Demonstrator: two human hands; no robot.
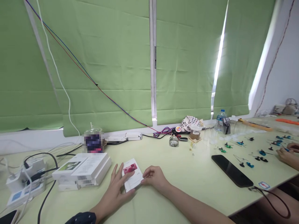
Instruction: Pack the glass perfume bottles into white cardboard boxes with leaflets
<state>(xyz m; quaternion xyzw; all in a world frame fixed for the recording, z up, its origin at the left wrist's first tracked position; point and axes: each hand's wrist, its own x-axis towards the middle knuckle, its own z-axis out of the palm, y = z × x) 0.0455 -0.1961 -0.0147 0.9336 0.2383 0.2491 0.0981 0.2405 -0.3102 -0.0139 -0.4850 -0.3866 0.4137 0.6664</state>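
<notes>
A small white box [133,177] with a picture of red flowers or fruit on its face lies in front of me on the table. My left hand [119,183] grips it from the left, with the thumb along the near edge, one finger across the top face and other fingers spread past the left side. At the box's right edge, my right hand [155,179] is closed in a pinch, its fingertips touching the edge. Left of my hands, several similar white boxes [93,168] are stacked.
A power strip [28,183] with cables stands far left. On the right lie a black phone [231,171] and several small blue, green and black parts [249,165]. Another person's hand [288,157] is at the right edge. A glass jar [173,141] and water bottle [220,120] stand farther back.
</notes>
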